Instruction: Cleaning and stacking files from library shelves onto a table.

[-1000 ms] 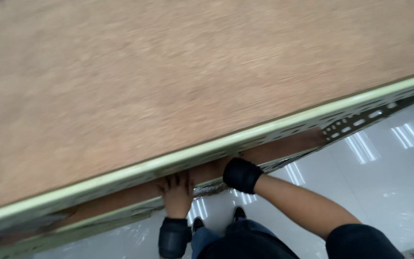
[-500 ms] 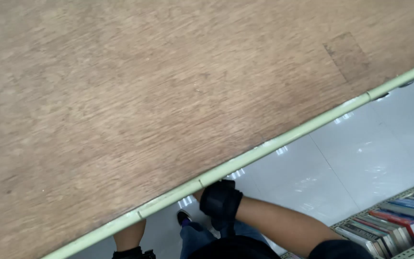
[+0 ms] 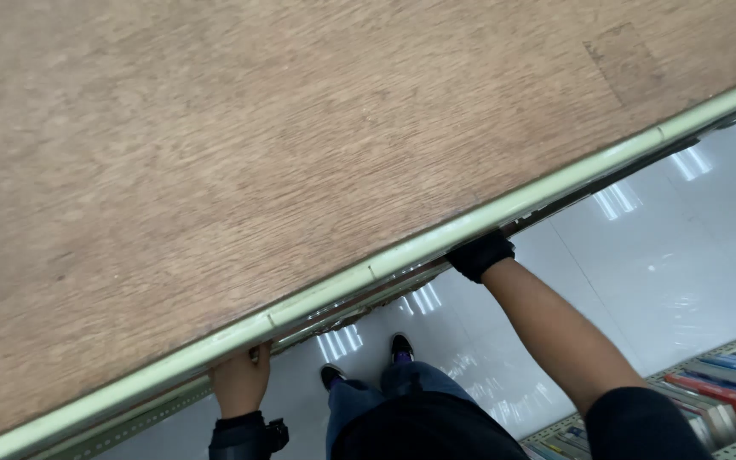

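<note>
- The large brown wood-grain board [image 3: 283, 162] with a pale green metal edge strip [image 3: 402, 254] is gripped from below, along its near edge, by both hands.
- The left hand [image 3: 240, 379] is clenched on the underside of the edge strip, fingers curled over the rim; a dark strap is worn at its wrist.
- The right hand [image 3: 480, 254], in a black glove, is pressed under the same strip, well apart from the left; its fingers are hidden by the board, so its clasp cannot be told.
- A perforated metal rail [image 3: 129, 422] is seen just below the left grip.
- Between the grips, two dark shoes [image 3: 364, 362] stand on the glossy white floor [image 3: 666, 281].
- Beyond the right forearm, a shelf of upright books [image 3: 726, 383] borders the open floor.
</note>
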